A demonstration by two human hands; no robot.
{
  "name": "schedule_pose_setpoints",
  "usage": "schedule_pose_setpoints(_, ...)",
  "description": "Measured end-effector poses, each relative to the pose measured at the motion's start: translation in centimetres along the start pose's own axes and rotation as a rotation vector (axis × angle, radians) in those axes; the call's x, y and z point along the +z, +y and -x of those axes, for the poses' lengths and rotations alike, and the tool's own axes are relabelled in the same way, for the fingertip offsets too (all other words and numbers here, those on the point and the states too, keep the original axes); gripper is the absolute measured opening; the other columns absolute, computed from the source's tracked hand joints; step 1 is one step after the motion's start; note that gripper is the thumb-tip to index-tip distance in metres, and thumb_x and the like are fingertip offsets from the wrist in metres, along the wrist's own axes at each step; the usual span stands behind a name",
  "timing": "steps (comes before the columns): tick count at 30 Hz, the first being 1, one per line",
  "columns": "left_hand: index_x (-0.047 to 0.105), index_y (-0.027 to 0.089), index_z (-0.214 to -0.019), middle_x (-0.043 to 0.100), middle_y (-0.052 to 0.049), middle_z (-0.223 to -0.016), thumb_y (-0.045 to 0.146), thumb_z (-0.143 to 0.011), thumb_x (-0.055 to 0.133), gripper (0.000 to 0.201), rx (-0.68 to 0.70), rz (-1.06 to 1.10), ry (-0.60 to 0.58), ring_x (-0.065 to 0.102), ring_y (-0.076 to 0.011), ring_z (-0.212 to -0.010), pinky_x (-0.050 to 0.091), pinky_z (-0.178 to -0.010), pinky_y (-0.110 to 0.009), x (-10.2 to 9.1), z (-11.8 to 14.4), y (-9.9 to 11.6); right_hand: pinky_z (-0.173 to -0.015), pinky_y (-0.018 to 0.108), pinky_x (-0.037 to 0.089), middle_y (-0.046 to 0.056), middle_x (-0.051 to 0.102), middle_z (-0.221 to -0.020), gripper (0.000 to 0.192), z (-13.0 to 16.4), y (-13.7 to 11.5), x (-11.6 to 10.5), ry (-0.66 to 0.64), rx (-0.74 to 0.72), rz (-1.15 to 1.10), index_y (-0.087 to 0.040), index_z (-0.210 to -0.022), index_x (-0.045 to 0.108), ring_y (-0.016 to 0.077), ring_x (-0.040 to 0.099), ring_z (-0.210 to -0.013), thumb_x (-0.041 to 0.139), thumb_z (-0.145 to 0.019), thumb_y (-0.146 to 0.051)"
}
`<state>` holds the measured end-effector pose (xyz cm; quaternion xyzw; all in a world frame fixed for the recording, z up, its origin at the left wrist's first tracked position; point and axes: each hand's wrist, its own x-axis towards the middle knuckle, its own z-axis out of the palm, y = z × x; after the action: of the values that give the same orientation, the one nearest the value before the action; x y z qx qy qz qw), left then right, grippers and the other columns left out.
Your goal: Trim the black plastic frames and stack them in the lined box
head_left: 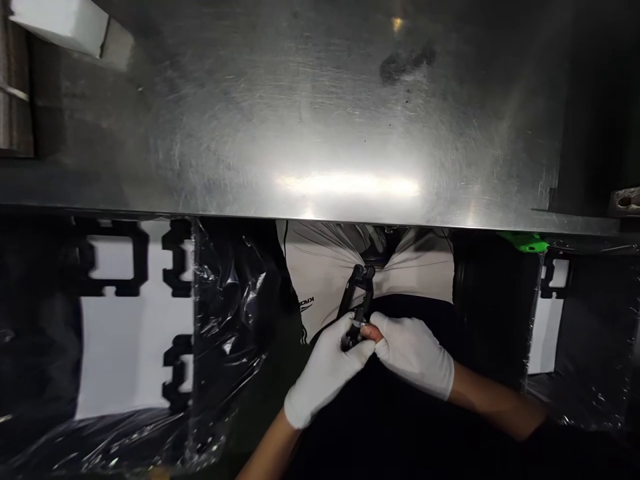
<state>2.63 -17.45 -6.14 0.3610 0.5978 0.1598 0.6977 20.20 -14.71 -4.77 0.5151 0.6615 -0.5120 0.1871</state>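
Both my hands wear white gloves and meet below the near edge of a steel table (320, 120), over my lap. My left hand (327, 370) grips the handles of a small black plier-like tool (357, 303) whose jaws point up toward the table edge. My right hand (415, 353) presses against the left one, its bare fingertip showing through the glove and touching the tool's handle. Whether anything sits in the jaws I cannot tell.
A white block (65, 23) lies at the table's far left corner. A dark smudge (405, 63) marks the steel top. Clear plastic wrap (225, 320) covers black frames at left and right below the table. A green part (525, 241) sticks out under the right edge.
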Motion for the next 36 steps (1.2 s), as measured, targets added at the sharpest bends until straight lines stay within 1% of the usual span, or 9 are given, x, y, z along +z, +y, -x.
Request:
schedule_pose_setpoints(5, 0.069, 0.017, -0.093, 0.059, -0.001, -0.083, 0.039, -0.089, 0.066, 0.022, 0.048, 0.063, -0.021, 0.050, -0.0175, -0.076, 0.045, -0.071, -0.031, -0.1, 0.0, 0.0, -0.061, 0.029, 0.031, 0.003, 0.080, -0.095, 0.034, 0.1, 0.3, 0.6, 0.101, 0.031, -0.017, -0.021, -0.114, 0.063, 0.0200, 0.076, -0.078, 0.035, -0.120, -0.040)
schedule_pose_setpoints(8, 0.068, 0.017, -0.097, 0.055, 0.001, -0.081, 0.044, -0.091, 0.067, 0.027, 0.007, 0.113, -0.057, 0.047, -0.0150, -0.069, 0.043, -0.062, -0.029, -0.3, 0.1, -0.4, -0.061, 0.028, 0.030, 0.002, 0.075, -0.087, 0.036, 0.3, 1.3, 0.7, 0.132, -0.039, -0.082, -0.022, -0.105, 0.060, 0.0180, 0.071, -0.072, 0.036, -0.119, -0.045)
schedule_pose_setpoints(11, 0.064, 0.018, -0.106, 0.050, 0.002, -0.085, 0.053, -0.092, 0.067, 0.038, -0.061, 0.167, -0.086, 0.043, -0.0123, -0.060, 0.040, -0.050, -0.027, -0.7, 0.2, -1.0, -0.060, 0.027, 0.031, -0.001, 0.067, -0.078, 0.041, 0.7, 2.8, 0.0, 0.107, -0.132, -0.183, -0.023, -0.092, 0.053, 0.0150, 0.061, -0.065, 0.036, -0.119, -0.049)
schedule_pose_setpoints(14, 0.062, 0.019, -0.117, 0.051, 0.000, -0.094, 0.053, -0.089, 0.071, 0.046, -0.072, 0.209, -0.074, 0.047, -0.0130, -0.065, 0.045, -0.050, -0.027, -1.2, 0.2, -1.5, -0.061, 0.027, 0.033, -0.003, 0.061, -0.074, 0.041, 0.9, 4.2, -1.1, 0.103, -0.143, -0.239, -0.024, -0.089, 0.049, 0.0142, 0.055, -0.062, 0.035, -0.119, -0.049)
schedule_pose_setpoints(17, 0.062, 0.021, -0.120, 0.051, 0.000, -0.094, 0.045, -0.088, 0.072, 0.042, -0.073, 0.191, -0.090, 0.050, -0.0152, -0.073, 0.047, -0.057, -0.026, -1.6, 0.3, -1.6, -0.062, 0.028, 0.033, -0.002, 0.065, -0.078, 0.036, 0.8, 4.2, -1.6, 0.109, -0.156, -0.186, -0.023, -0.094, 0.052, 0.0150, 0.059, -0.066, 0.039, -0.118, -0.046)
schedule_pose_setpoints(21, 0.062, 0.020, -0.112, 0.054, -0.002, -0.095, 0.043, -0.090, 0.072, 0.033, -0.030, 0.163, -0.119, 0.049, -0.0156, -0.076, 0.045, -0.061, -0.026, -1.9, 0.4, -1.5, -0.062, 0.030, 0.029, -0.001, 0.074, -0.088, 0.034, 0.0, 2.1, -0.9, 0.095, -0.204, -0.033, -0.023, -0.099, 0.057, 0.0173, 0.067, -0.071, 0.041, -0.118, -0.047)
schedule_pose_setpoints(27, 0.061, 0.020, -0.107, 0.051, -0.002, -0.095, 0.038, -0.087, 0.069, 0.028, -0.053, 0.154, -0.092, 0.046, -0.0159, -0.077, 0.044, -0.060, -0.026, -1.7, 0.7, -0.9, -0.060, 0.034, 0.025, 0.003, 0.081, -0.097, 0.032, -1.1, 0.5, 0.2, 0.181, -0.102, 0.146, -0.023, -0.112, 0.063, 0.0226, 0.076, -0.078, 0.039, -0.118, -0.043)
schedule_pose_setpoints(32, 0.059, 0.021, -0.105, 0.049, -0.001, -0.094, 0.042, -0.088, 0.067, 0.028, -0.052, 0.214, -0.115, 0.046, -0.0155, -0.074, 0.046, -0.059, -0.026, -1.9, 0.7, -1.1, -0.062, 0.032, 0.031, 0.001, 0.079, -0.095, 0.035, -0.6, 1.4, -0.2, 0.159, -0.131, 0.103, -0.022, -0.110, 0.063, 0.0198, 0.075, -0.077, 0.037, -0.119, -0.044)
schedule_pose_setpoints(36, 0.058, 0.021, -0.102, 0.048, 0.000, -0.092, 0.047, -0.089, 0.070, 0.032, -0.038, 0.261, -0.117, 0.045, -0.0148, -0.074, 0.045, -0.058, -0.025, -2.1, 0.5, -1.7, -0.065, 0.030, 0.039, 0.000, 0.080, -0.097, 0.022, -0.4, 1.8, -0.5, 0.146, -0.194, -0.012, -0.023, -0.108, 0.064, 0.0183, 0.075, -0.080, 0.053, -0.114, -0.041)
